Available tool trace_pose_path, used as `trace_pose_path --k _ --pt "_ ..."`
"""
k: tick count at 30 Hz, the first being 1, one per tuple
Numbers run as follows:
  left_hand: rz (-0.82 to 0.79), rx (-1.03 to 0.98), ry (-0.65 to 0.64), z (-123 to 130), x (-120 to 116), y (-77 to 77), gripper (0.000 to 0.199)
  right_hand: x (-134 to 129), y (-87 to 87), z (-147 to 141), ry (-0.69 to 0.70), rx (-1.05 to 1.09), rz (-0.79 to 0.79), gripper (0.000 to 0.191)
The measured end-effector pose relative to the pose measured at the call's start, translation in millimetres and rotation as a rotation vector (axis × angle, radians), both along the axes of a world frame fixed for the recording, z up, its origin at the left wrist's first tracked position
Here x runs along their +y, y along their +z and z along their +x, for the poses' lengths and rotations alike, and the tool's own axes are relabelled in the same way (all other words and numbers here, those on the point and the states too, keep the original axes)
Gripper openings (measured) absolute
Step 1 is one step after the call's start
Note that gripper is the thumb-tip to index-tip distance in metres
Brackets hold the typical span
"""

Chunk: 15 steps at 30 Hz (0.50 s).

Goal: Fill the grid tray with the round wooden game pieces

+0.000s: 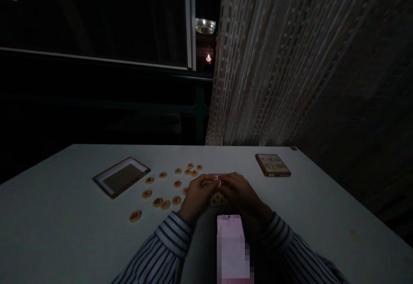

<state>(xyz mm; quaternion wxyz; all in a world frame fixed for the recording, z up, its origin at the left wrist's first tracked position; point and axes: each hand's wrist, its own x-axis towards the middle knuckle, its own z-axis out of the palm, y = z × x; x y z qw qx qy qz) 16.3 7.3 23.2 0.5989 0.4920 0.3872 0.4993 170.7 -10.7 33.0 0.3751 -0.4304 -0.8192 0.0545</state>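
Observation:
My left hand and my right hand meet at the middle of the white table, fingers bent and closed. Between their fingertips shows the pale edge of a round Chinese chess piece, mostly covered by the fingers. Right below my hands, partly hidden, several more chess pieces sit packed together in what looks like a small box. Loose wooden pieces with red or dark characters, such as one red piece, lie scattered to the left of my left hand. A lit phone lies between my forearms.
An open shallow tray or box lid rests at the left of the table. At the right lies a flat printed box. A string curtain hangs behind the table, beside a dark window. The room is dim.

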Motion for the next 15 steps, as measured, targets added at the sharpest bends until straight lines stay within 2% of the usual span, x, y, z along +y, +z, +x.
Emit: trace_pose_path --k 5,15 --pt "-0.024 -0.006 0.025 1.7 -2.2 0.1 0.025 1.3 -5.5 1.3 -0.026 -0.010 0.008 0.025" --pt "0.088 0.107 0.081 -1.8 -4.4 -4.3 0.025 0.1 -5.3 4.7 -0.021 -0.028 -0.030 0.026"
